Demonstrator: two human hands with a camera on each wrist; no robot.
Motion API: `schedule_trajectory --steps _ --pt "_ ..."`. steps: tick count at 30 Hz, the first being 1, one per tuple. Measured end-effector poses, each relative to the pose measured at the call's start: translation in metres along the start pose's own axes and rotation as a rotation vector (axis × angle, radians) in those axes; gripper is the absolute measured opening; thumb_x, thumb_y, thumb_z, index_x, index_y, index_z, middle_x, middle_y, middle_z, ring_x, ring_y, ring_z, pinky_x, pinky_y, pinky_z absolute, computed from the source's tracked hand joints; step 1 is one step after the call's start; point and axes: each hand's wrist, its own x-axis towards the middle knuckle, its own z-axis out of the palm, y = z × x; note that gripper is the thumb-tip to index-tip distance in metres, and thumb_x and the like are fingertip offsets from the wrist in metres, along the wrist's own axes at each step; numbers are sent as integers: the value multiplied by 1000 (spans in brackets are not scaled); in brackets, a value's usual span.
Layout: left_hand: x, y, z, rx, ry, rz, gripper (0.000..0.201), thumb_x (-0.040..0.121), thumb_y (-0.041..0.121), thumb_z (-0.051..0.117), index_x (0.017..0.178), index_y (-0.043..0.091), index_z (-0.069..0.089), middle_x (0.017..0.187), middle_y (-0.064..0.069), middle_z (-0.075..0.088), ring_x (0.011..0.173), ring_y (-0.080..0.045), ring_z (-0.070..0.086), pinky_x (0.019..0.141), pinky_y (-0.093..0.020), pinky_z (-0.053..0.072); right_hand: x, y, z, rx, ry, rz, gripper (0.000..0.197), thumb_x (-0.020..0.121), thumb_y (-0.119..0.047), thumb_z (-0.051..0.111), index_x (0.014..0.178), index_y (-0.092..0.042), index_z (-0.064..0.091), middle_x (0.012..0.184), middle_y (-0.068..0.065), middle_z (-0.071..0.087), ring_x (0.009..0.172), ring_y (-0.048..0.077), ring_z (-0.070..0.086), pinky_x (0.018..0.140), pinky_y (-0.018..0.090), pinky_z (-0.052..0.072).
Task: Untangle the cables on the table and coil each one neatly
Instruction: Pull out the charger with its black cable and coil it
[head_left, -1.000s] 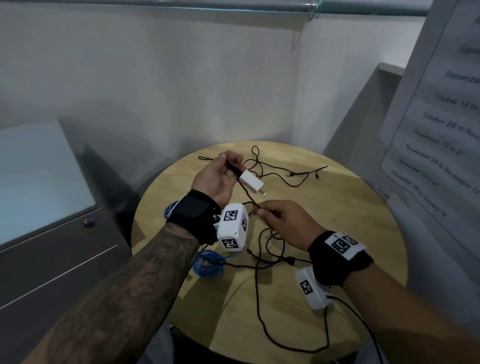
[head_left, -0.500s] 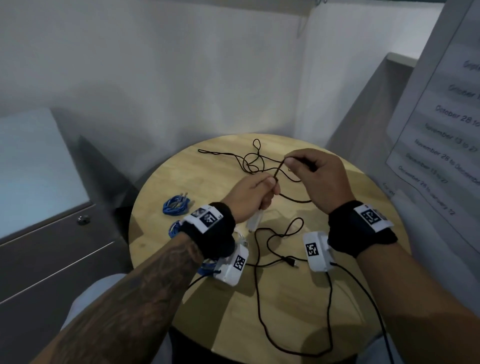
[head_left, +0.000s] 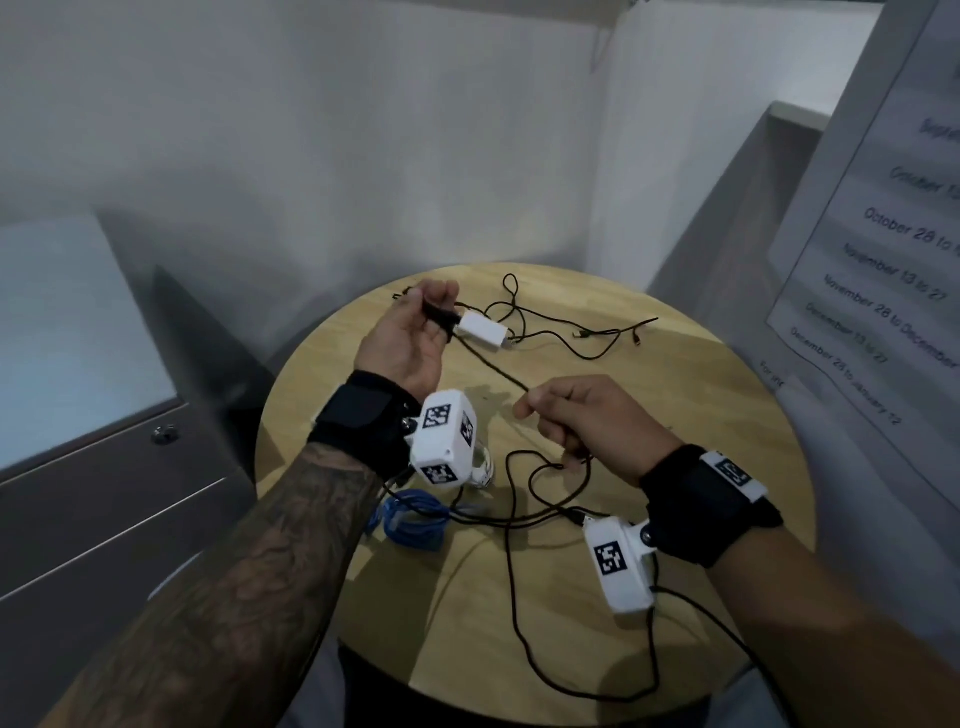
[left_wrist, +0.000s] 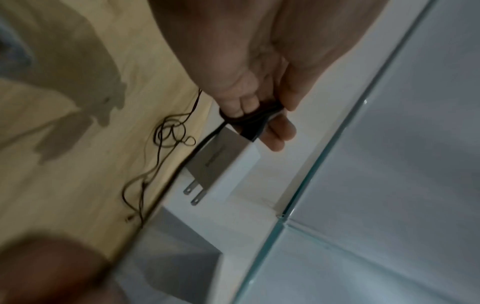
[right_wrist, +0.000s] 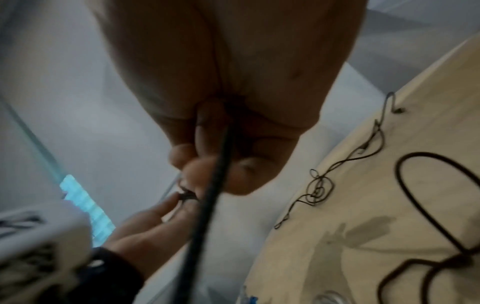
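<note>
Above the far left of the round wooden table (head_left: 727, 415), my left hand (head_left: 434, 312) is palm up. Its fingers (left_wrist: 280, 133) hold a few loops of the black cable (left_wrist: 249, 117), and the white plug adapter (head_left: 483, 330) sticks out to the right, prongs (left_wrist: 193, 194) free. The same black cable (head_left: 488, 366) runs taut to my right hand (head_left: 535, 410), which pinches it (right_wrist: 215, 164) over the table's middle. Below that hand the cable's slack (head_left: 514, 545) lies in loose loops and trails toward the near edge.
A coiled blue cable (head_left: 415, 519) lies at the near left under my left wrist. A thin black cable (head_left: 571, 332) sprawls across the far side, with small plugs (head_left: 636, 340) on its ends. A grey cabinet (head_left: 104, 493) stands to the left and a wall poster (head_left: 883, 260) hangs on the right.
My hands, close together over the far middle half a second ago, have moved apart. The left turned palm up to the far left with the adapter; the right drew back along the cable toward me.
</note>
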Motion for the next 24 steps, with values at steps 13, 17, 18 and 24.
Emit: schedule_trajectory --steps 13,17,18,24 --pt "-54 -28 25 999 -559 -90 26 103 6 33 91 1 55 64 -6 44 61 -21 49 64 -31 40 16 -24 -25 -337 476 -394 19 100 -24 62 89 -13 74 81 1 71 73 7 58 71 23 47" --pt "-51 -16 26 403 -420 -390 26 100 11 32 87 5 53 60 0 38 56 -16 43 73 -30 43 24 2 -15 -325 374 -288 15 101 -22 60 95 -22 74 76 -22 68 70 -8 56 68 12 43" --pt "-49 -14 24 245 -371 -413 25 100 14 34 89 6 54 60 0 42 57 -15 48 78 -31 45 25 9 -9 -351 323 -255 16 102 -20 59 101 -22 75 77 -24 67 69 -10 56 69 14 43" --pt "-31 -10 12 91 -109 -116 24 103 12 37 95 5 59 82 -5 67 85 -17 71 77 -27 56 8 5 17 -462 26 -123 25 106 -27 50 106 -17 73 62 -6 60 44 -1 48 48 11 36"
